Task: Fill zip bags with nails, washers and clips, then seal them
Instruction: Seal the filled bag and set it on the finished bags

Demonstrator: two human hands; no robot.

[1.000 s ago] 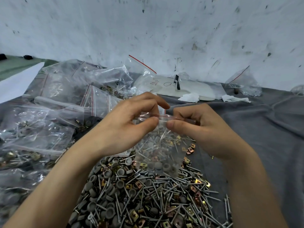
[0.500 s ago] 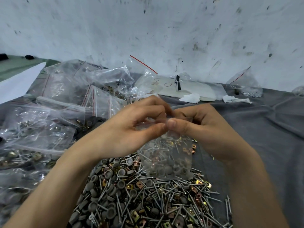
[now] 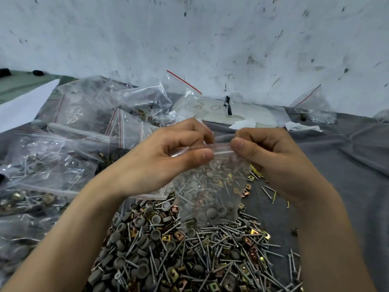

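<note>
At centre, above a grey cloth-covered surface (image 3: 347,165), hangs one zip bag (image 3: 208,186): clear soft plastic, rectangular, upright, its lower part packed with thin grey nails, round cupped grey washers and brassy square clips. Left hand (image 3: 160,161) grasps the bag's top strip at the left end, thumb in front and fingers curled behind. Right hand (image 3: 271,157) pinches the same strip at the right end, thumb in front. The strip between the thumbs looks flattened; whether it is fully closed cannot be told. At six o'clock lies a loose heap (image 3: 189,249) of the same three parts, matt rubbery discs among shiny shanks and folded plates, cut off by the lower edge. Whether the bag's bottom touches the heap is unclear. At nine o'clock sits a pile of filled bags (image 3: 63,144), crinkled and glossy with red lines near their mouths, contents blurred. At one o'clock lies a flat white card (image 3: 242,114) bearing red handwriting, illegible. At two o'clock a further clear bag (image 3: 311,106) leans on the scuffed white wall (image 3: 210,39), contents too small to identify. Both forearms run out of view below.
</note>
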